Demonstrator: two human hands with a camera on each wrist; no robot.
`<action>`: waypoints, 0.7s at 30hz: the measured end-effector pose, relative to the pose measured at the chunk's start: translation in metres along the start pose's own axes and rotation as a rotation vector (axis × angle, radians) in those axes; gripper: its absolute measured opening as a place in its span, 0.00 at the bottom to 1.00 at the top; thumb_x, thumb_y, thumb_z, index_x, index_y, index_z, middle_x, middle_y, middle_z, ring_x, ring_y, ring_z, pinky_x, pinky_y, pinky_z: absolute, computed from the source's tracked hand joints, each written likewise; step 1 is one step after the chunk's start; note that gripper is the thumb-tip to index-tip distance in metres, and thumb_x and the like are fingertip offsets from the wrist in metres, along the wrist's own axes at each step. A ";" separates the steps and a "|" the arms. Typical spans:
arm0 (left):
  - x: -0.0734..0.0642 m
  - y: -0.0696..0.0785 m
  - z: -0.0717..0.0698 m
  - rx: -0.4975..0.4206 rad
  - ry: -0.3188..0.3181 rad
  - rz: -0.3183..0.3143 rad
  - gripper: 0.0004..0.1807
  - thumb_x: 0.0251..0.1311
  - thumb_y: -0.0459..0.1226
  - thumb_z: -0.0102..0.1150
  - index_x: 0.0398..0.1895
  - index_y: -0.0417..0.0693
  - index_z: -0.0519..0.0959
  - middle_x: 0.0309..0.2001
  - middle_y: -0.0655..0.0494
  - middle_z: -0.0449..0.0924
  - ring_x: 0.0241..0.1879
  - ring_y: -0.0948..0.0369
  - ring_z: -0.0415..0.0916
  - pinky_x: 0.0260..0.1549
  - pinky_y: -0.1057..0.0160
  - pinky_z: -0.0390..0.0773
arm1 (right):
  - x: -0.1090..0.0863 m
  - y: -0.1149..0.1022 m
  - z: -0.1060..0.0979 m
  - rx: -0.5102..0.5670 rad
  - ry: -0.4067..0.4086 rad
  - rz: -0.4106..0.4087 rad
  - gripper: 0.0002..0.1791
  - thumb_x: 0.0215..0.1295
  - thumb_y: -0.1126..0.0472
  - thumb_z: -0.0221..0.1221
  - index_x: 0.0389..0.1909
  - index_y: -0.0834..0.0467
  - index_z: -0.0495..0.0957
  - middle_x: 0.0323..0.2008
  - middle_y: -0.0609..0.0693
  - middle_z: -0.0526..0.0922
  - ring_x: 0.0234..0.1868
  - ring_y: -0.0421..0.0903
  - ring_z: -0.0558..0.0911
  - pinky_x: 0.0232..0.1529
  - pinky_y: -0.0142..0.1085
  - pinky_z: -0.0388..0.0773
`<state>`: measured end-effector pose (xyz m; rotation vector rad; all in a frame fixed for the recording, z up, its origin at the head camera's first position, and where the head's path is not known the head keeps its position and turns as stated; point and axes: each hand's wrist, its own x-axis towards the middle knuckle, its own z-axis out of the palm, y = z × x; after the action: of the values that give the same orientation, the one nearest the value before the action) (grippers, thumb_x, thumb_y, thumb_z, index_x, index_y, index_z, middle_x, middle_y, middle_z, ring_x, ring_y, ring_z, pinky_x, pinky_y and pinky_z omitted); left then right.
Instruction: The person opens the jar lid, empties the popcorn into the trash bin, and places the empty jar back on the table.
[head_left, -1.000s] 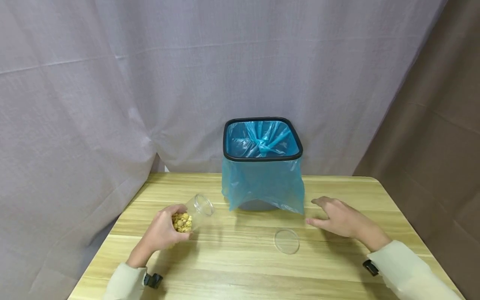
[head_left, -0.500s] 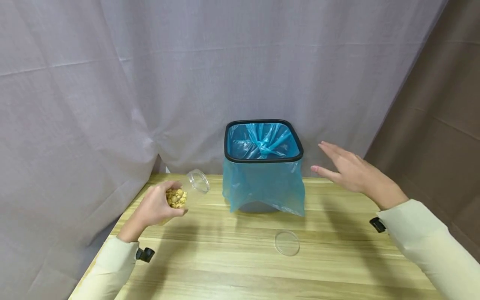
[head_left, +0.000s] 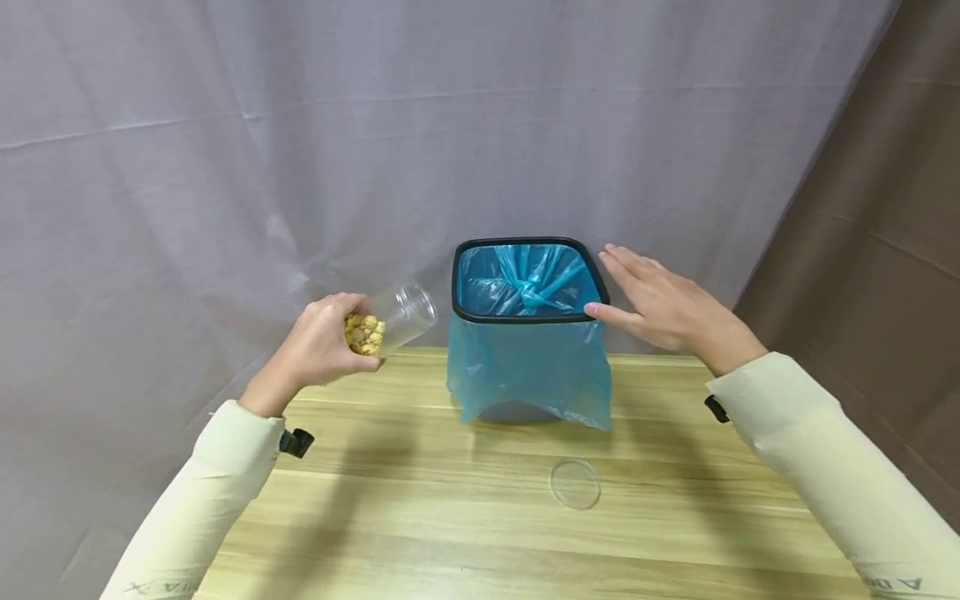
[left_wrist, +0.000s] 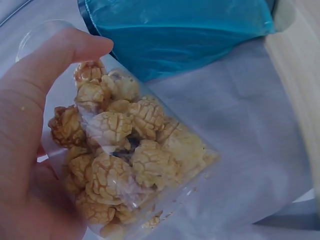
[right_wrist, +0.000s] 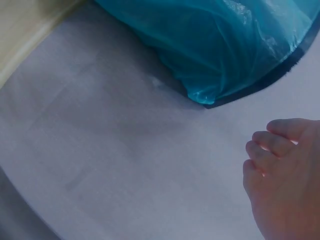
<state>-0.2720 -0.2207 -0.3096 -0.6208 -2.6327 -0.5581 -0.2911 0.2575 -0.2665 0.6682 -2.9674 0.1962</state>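
Gripping the jar point(head_left: 405, 317) in my left hand point(head_left: 322, 343), I hold it tilted above the table point(head_left: 480, 533), just left of the bin point(head_left: 517, 412). My fingers and thumb curve round its lower end, parted only by the jar's width, and its mouth slants up and rightward, towards the bin. My right hand point(head_left: 663, 308) holds nothing: its fingers lie nearly straight and close together, the thumb set apart from them. It hovers beside the bin's right side; the thumb tip overlaps the rim point(head_left: 525, 319) in the head view, and I cannot tell whether they touch.

The jar is smooth, round-walled and clear, with glossy highlights. Popcorn point(left_wrist: 120, 150) heaps inside its base end, lumpy and rounded with cracked surfaces, yellow from the head view and browner from my left wrist.

The rim is black and squarish with rounded corners. A thin, shiny blue bag point(head_left: 532, 367) lines the bin, bunched inside into a knot-like twist, and hangs outside as a wrinkled skirt with an uneven hem. A thin, clear, round disc point(head_left: 575, 484) lies flat on the streaky pale wood, nearer me than the bin. Behind hangs creased grey cloth point(head_left: 375, 150).
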 end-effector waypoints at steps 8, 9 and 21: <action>0.034 0.015 -0.006 0.054 -0.005 0.054 0.37 0.36 0.45 0.85 0.50 0.39 0.80 0.44 0.45 0.84 0.47 0.46 0.80 0.49 0.44 0.83 | 0.021 -0.007 0.014 -0.029 -0.005 -0.028 0.53 0.77 0.27 0.42 0.86 0.60 0.43 0.87 0.61 0.43 0.86 0.65 0.47 0.84 0.64 0.48; 0.037 0.016 -0.006 0.061 -0.004 0.055 0.37 0.36 0.45 0.85 0.51 0.39 0.80 0.44 0.45 0.84 0.47 0.46 0.80 0.50 0.44 0.83 | 0.023 -0.007 0.016 -0.031 -0.008 -0.029 0.53 0.77 0.27 0.41 0.86 0.60 0.43 0.87 0.61 0.43 0.86 0.64 0.47 0.84 0.63 0.48; 0.061 0.019 -0.009 0.154 -0.002 0.072 0.40 0.39 0.44 0.81 0.58 0.35 0.79 0.48 0.42 0.84 0.51 0.44 0.79 0.56 0.42 0.82 | 0.030 -0.003 0.032 -0.026 -0.025 -0.011 0.53 0.78 0.27 0.38 0.85 0.63 0.42 0.86 0.63 0.43 0.86 0.63 0.46 0.84 0.62 0.47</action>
<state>-0.3117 -0.1887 -0.2698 -0.6648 -2.6130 -0.3304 -0.3183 0.2374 -0.2943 0.6884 -2.9838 0.1487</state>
